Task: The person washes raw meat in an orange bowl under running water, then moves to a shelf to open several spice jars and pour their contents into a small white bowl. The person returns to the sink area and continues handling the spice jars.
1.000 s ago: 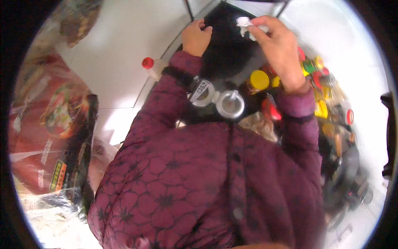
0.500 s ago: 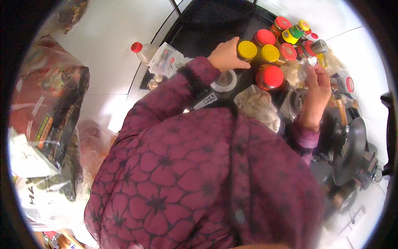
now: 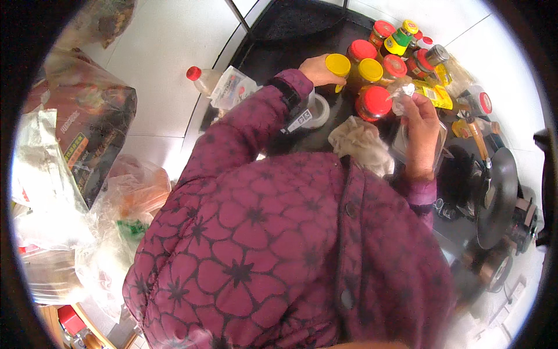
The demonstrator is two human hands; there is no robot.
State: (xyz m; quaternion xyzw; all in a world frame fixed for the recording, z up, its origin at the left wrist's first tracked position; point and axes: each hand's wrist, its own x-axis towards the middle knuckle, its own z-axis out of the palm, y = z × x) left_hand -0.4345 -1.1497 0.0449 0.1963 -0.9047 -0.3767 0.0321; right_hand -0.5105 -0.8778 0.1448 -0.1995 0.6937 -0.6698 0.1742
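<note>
On the dark counter [image 3: 290,35], left hand [image 3: 318,68] fingers grip a yellow-lidded jar [image 3: 337,67]; right hand [image 3: 419,119] pinches crumpled plastic [image 3: 401,96].

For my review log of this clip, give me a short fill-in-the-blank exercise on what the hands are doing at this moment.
1. The left hand grips a jar by its ____ lid.
2. The right hand holds a crumpled ____ wad.
3. Right beside that wad stands a jar with a ____ lid.
4. The plastic bottle lying at the left has a ____ cap.

Missing words: yellow; white; red; red
</note>
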